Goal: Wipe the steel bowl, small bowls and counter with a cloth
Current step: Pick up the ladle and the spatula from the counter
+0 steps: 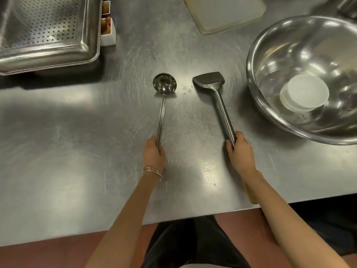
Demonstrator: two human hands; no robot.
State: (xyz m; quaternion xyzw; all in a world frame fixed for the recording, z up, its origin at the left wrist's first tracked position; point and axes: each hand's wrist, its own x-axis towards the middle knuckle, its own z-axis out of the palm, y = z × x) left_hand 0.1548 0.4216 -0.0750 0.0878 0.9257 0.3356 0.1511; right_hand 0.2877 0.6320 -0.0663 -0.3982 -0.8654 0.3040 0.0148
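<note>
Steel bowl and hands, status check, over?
Left hand gripping ladle handle, right hand gripping spatula handle. Steel bowl untouched at right, small white bowls inside. No cloth in view.

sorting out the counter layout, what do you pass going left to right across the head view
perforated steel tray → white container → ladle, held by the left hand → spatula, held by the right hand → steel bowl with small bowls inside

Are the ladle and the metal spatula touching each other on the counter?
Apart. The head view shows bare counter all along between the ladle and the spatula.
</note>
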